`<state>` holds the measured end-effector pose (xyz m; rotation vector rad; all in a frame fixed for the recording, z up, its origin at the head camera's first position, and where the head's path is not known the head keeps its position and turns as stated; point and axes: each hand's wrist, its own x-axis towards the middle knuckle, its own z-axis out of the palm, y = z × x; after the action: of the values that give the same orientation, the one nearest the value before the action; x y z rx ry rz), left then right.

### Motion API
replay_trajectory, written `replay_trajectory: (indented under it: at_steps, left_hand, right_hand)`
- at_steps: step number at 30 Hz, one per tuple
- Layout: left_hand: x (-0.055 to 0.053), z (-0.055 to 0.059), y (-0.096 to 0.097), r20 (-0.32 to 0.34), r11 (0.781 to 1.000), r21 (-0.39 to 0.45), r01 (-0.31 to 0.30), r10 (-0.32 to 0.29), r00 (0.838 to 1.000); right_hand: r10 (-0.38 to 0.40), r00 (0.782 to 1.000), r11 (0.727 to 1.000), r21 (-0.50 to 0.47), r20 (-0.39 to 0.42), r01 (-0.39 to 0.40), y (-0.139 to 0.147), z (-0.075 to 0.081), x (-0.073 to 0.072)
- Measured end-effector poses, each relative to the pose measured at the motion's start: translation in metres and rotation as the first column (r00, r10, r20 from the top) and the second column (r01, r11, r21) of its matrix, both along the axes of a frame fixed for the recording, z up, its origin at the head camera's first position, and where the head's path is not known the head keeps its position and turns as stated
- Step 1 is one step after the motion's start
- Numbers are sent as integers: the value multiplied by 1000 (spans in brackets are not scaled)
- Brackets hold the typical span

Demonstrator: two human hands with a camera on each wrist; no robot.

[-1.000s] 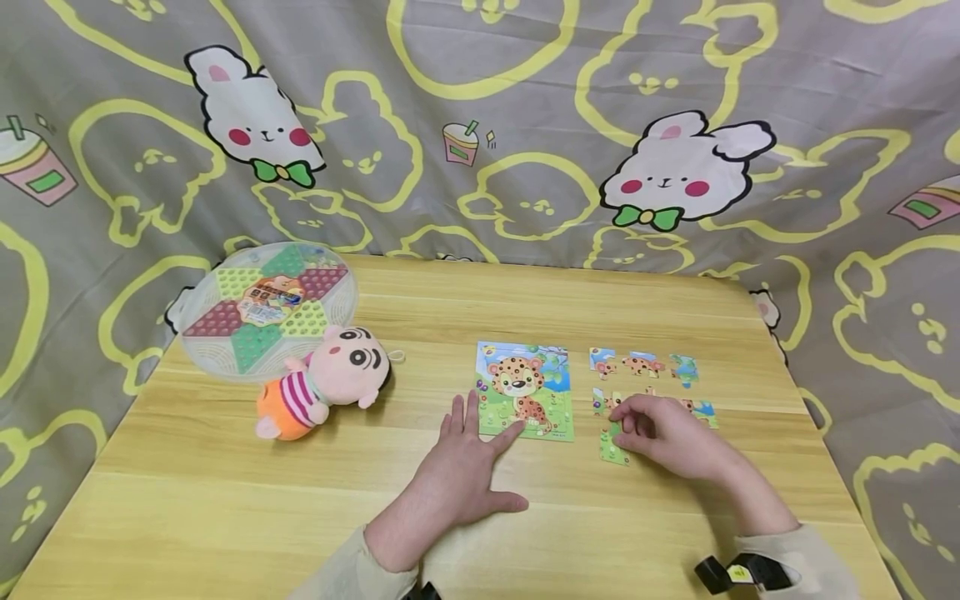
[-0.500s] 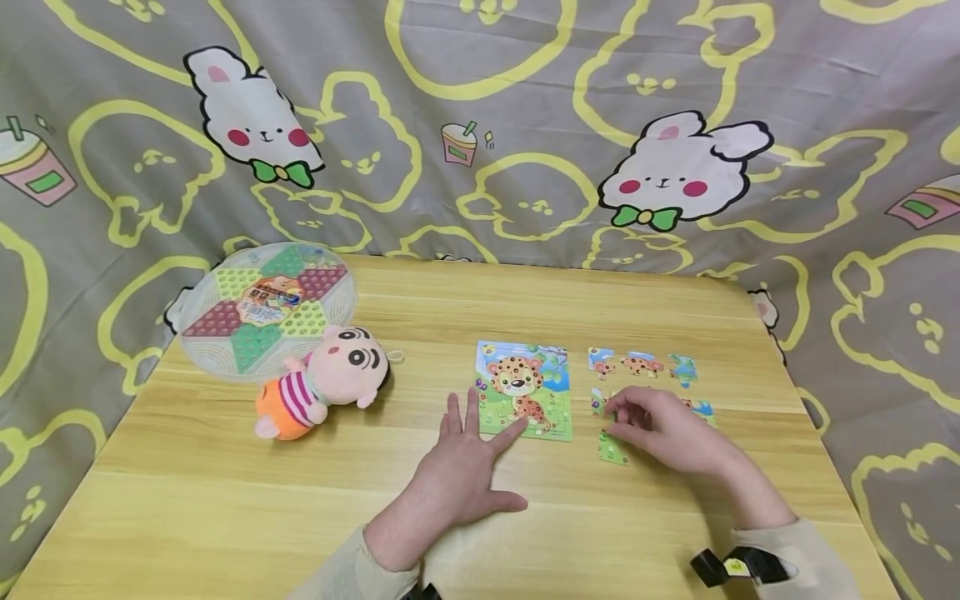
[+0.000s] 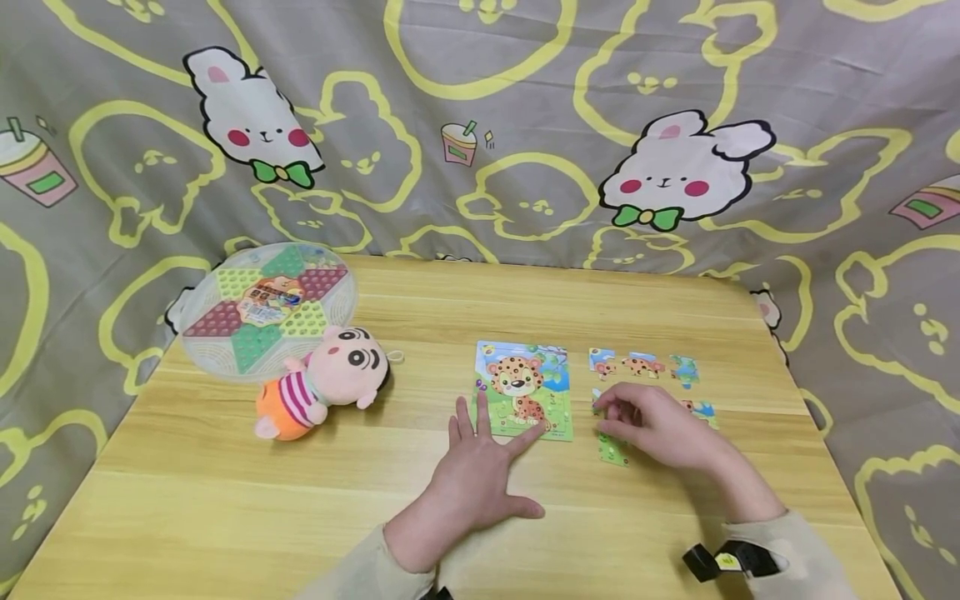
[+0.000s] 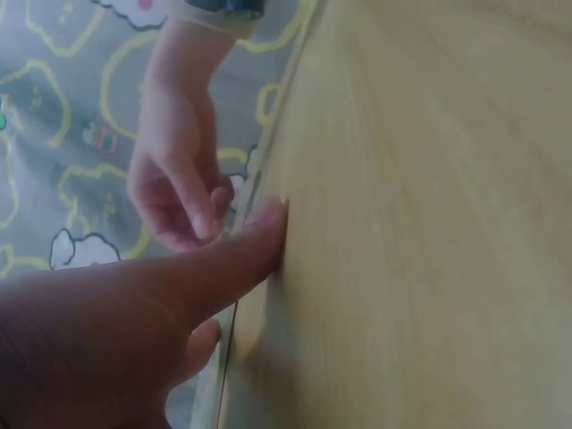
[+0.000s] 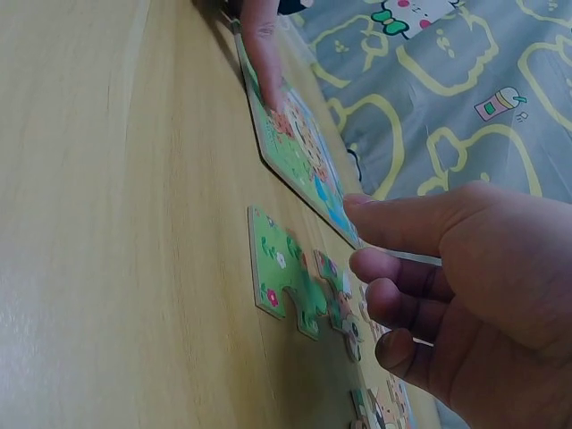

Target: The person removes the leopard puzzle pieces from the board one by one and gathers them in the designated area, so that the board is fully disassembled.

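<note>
A square leopard puzzle board (image 3: 517,367) lies mid-table. My left hand (image 3: 476,475) is spread flat at its lower edge, with fingertips over the picture. My right hand (image 3: 652,421) is over the loose puzzle pieces to the right of the board, fingers loosely bent and pointing left. In the right wrist view, its thumb and fingers stand apart with nothing visible between them. A green puzzle piece with flowers (image 5: 281,268) lies just below the fingertips. Further back is a row of blue and leopard-patterned puzzle pieces (image 3: 642,364). Other pieces are partly hidden under the right hand.
A round Chinese checkers board (image 3: 217,321) in clear plastic lies at the back left of the wooden table (image 3: 262,508). Against it rests a plush doll (image 3: 322,383) in a striped top. A grey cartoon-print curtain (image 3: 525,125) hangs around the table.
My left hand has slid a little to the right along the board's lower edge. The right hand's fingertips have shifted slightly left and away from me, over the pieces.
</note>
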<state>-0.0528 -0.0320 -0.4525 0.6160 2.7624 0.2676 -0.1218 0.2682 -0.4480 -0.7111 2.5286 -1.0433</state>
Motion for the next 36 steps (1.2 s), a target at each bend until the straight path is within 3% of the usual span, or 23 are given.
replay_trajectory:
  at_steps: [11,20,26,36]
  left_hand:
    - [-1,4,1,17,999,-38,7,-7,1000]
    - [-3,3,2,32,999,-48,19,-17,999]
    - [-4,2,2,26,997,-71,35,-33,999]
    - [-4,0,3,28,995,-91,34,-31,999]
  right_hand:
    - [45,999,999,4,-29,-45,-17,1,-7]
    - [127,987,992,-8,-98,-129,-58,5,-23]
    - [180,975,984,37,-131,-176,-86,1,-33]
    - [174,984,982,79,-47,-170,-107,-4,-39]
